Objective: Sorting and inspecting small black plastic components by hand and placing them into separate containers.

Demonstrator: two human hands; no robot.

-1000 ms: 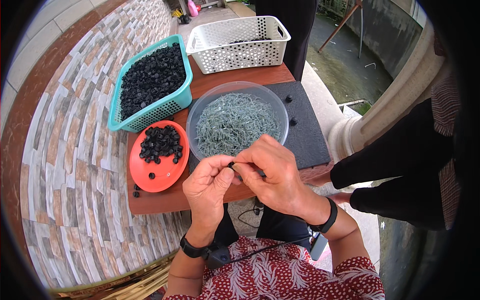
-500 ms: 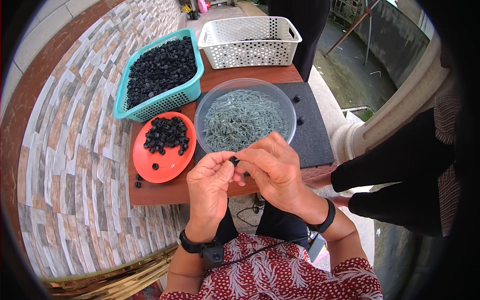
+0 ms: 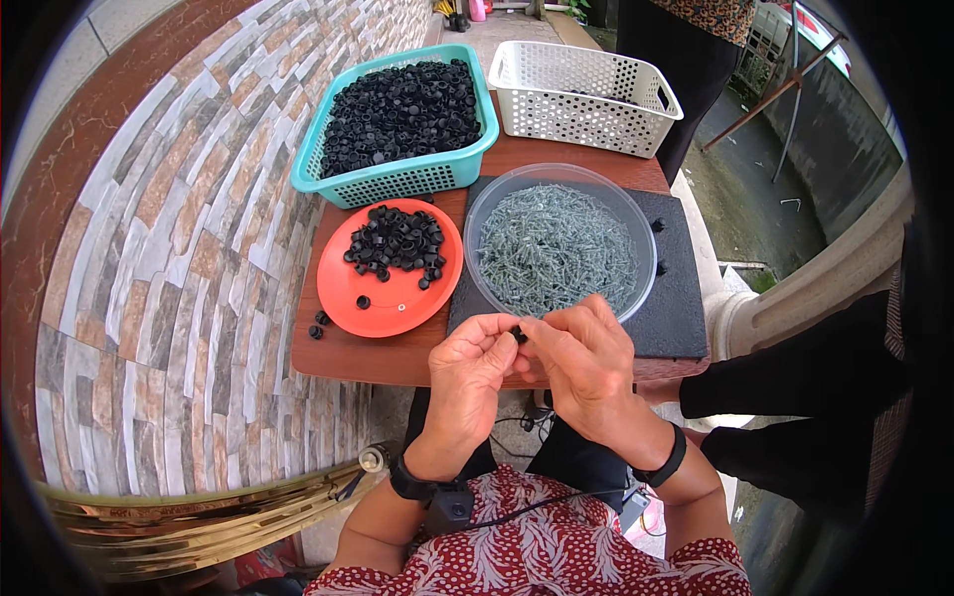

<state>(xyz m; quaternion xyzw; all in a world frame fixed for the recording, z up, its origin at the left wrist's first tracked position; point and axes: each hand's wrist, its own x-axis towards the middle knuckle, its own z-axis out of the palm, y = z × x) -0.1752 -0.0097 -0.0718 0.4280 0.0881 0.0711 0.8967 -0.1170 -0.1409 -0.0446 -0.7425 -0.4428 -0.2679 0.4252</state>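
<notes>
A small black cap (image 3: 519,335) is pinched between the fingertips of both hands, just in front of the clear bowl. My left hand (image 3: 465,372) grips it from the left with thumb and forefinger. The fingers of my right hand (image 3: 588,366) close on it from the other side; whether they also hold a thin piece is hidden. Thin grey-green, screw-like pieces (image 3: 556,243) fill the clear round bowl (image 3: 649,238). To its left, an orange-red plate (image 3: 343,296) carries a heap of black caps (image 3: 390,236), one lying apart.
Behind the plate stands a teal basket (image 3: 402,185) full of black caps. A white perforated basket (image 3: 581,121) stands at the back right. The bowl rests on a dark board (image 3: 684,323) on the wooden table (image 3: 383,363). Other people stand at the right and behind the table.
The view has shifted, so the table and its contents appear farther right. Both hands stay together at the black cap, still pinching it.
</notes>
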